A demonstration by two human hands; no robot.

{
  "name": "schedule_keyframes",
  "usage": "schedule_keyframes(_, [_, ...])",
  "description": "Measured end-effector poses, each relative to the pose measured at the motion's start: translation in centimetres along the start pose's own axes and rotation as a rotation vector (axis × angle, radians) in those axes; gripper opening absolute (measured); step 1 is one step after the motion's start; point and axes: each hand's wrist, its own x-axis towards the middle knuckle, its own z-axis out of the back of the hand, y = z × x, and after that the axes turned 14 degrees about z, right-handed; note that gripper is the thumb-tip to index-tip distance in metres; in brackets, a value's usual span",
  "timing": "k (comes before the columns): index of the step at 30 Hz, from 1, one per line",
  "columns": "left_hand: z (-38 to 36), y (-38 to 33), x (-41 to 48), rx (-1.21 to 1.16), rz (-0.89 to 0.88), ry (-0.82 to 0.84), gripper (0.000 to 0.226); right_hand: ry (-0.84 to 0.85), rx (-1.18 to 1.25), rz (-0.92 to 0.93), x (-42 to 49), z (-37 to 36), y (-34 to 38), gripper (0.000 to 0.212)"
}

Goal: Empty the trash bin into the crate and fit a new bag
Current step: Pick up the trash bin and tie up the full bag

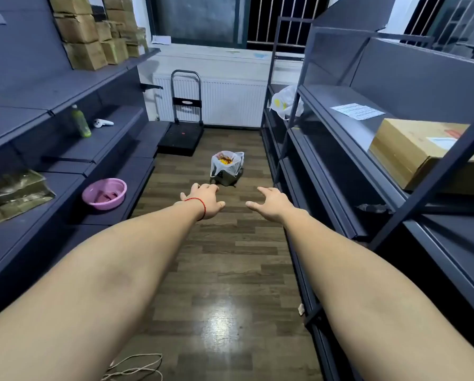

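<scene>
From the head camera, both bare arms stretched forward over the wooden floor (230, 257) of a narrow aisle between dark shelving. The left hand (204, 198), with a red string at its wrist, had its fingers (213, 188) spread and loosely curled, holding nothing. The right hand (271, 202) was likewise open, fingers apart and empty. Beyond both hands, well apart from them, the trash bin (226, 177) stood on the floor mid-aisle, lined with a clear plastic bag (226, 165) whose mouth showed orange and yellow waste. Behind it a folding hand cart (185, 133) stood before a white radiator. A pink basin (104, 193) sat on the low left shelf; a cardboard box (423, 152) lay on the right shelf.
</scene>
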Motion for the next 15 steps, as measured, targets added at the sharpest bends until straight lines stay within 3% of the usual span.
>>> schedule_keyframes(7, [0.0, 0.8, 4.0, 0.093, -0.025, 0.050, 0.054, 0.022, 0.003, -0.063, 2.9, -1.1, -0.1, 0.079])
schedule_keyframes(15, [0.0, -1.3, 14.5, 0.090, -0.003, 0.087, 0.054, 0.065, -0.034, -0.066, 13.4, -0.4, -3.3, 0.078])
